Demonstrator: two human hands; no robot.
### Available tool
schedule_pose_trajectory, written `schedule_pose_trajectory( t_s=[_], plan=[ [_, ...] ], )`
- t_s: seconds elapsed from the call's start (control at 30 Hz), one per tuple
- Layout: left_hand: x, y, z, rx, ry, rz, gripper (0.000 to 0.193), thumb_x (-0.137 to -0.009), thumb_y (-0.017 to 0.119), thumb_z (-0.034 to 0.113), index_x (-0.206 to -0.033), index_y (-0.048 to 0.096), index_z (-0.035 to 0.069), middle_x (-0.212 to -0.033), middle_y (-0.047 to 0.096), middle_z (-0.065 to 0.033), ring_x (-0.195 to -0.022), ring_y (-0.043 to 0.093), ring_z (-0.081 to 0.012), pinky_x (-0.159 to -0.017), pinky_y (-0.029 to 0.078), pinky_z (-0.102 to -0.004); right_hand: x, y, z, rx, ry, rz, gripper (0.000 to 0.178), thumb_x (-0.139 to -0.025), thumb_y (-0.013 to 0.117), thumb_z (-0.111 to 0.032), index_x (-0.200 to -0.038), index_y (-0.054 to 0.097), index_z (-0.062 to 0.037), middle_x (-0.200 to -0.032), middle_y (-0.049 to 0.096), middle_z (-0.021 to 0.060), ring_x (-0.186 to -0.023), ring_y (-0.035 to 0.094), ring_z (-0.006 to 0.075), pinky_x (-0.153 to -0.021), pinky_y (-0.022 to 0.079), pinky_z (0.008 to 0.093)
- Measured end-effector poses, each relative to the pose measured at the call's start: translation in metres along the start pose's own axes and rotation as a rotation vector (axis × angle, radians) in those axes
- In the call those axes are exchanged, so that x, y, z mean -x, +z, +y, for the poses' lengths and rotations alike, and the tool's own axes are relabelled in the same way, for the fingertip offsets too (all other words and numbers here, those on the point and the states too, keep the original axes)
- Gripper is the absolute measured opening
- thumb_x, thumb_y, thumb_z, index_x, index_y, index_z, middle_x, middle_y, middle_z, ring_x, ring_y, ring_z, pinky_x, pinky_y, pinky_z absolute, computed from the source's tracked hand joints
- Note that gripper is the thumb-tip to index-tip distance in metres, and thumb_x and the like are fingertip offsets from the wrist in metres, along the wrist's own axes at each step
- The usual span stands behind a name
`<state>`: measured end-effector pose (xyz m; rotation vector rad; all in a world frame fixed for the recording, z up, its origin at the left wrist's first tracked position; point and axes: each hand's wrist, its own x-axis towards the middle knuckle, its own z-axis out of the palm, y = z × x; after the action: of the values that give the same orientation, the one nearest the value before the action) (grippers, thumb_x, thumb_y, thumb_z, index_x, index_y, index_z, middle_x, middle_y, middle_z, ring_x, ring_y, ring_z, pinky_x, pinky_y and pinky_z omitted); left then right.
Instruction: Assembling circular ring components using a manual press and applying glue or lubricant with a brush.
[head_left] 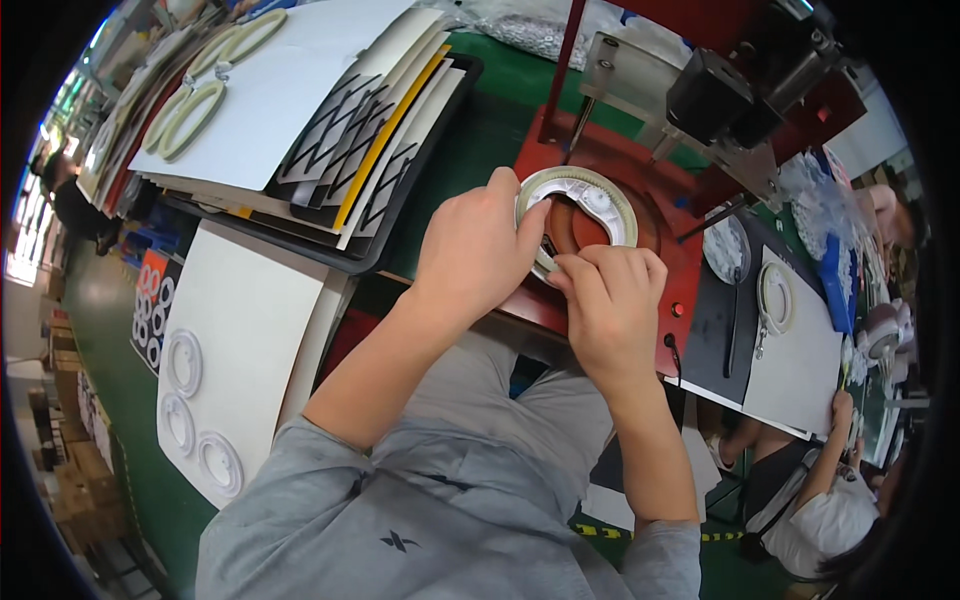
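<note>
A pale ring-shaped part [598, 193] lies on the round red base [640, 255] of a machine. My left hand [478, 252] rests on the ring's left rim, thumb against its edge. My right hand [612, 300] pinches the ring's near edge with fingertips curled over it. Both hands touch the same ring. The ring's near part is hidden under my fingers.
A black motor and metal rods [722, 100] rise above the red base. A black tray with stacked patterned sheets [370, 150] lies left. White sheets with rings [200, 110] sit far left. Another person's arm [830, 450] and a white sheet with a ring [778, 300] are at right.
</note>
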<state>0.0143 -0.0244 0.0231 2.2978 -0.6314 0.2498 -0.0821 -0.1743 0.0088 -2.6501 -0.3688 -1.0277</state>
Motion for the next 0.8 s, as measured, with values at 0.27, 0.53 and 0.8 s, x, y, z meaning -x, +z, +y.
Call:
schedule_pose_trajectory(
  t_s=[0.27, 0.53, 0.8],
  plan=[
    [0.002, 0.012, -0.014, -0.020, 0.101, 0.105, 0.020, -0.094, 0.070, 0.017, -0.100, 0.065, -0.002, -0.082, 0.067, -0.0214, -0.077, 0.067, -0.0392, -0.071, 0.054, -0.0469, 0.001, 0.005, -0.008, -0.010, -0.014, -0.027, 0.023, -0.083, 0.080, -0.015, -0.102, 0.070, -0.0068, -0.100, 0.064, 0.0057, -0.094, 0.061, 0.0261, -0.090, 0.043, 0.0424],
    [-0.004, 0.014, -0.015, 0.077, 0.070, 0.145, 0.016, -0.091, 0.073, 0.015, -0.095, 0.072, 0.001, -0.084, 0.063, -0.0161, -0.074, 0.065, -0.0333, -0.070, 0.054, -0.0425, 0.009, -0.008, 0.012, -0.032, 0.222, 0.153, 0.030, -0.088, 0.078, -0.013, -0.116, 0.071, -0.0073, -0.115, 0.065, 0.0104, -0.109, 0.058, 0.0304, -0.095, 0.042, 0.0437],
    [-0.010, 0.007, -0.019, -0.065, 0.198, 0.169, 0.011, -0.088, 0.072, 0.013, -0.092, 0.070, 0.003, -0.086, 0.062, -0.0164, -0.081, 0.065, -0.0373, -0.071, 0.054, -0.0465, -0.008, -0.010, 0.018, -0.203, 0.555, -0.035, 0.029, -0.096, 0.069, -0.014, -0.121, 0.067, 0.0022, -0.113, 0.064, 0.0174, -0.100, 0.062, 0.0316, -0.091, 0.049, 0.0394]
  ],
)
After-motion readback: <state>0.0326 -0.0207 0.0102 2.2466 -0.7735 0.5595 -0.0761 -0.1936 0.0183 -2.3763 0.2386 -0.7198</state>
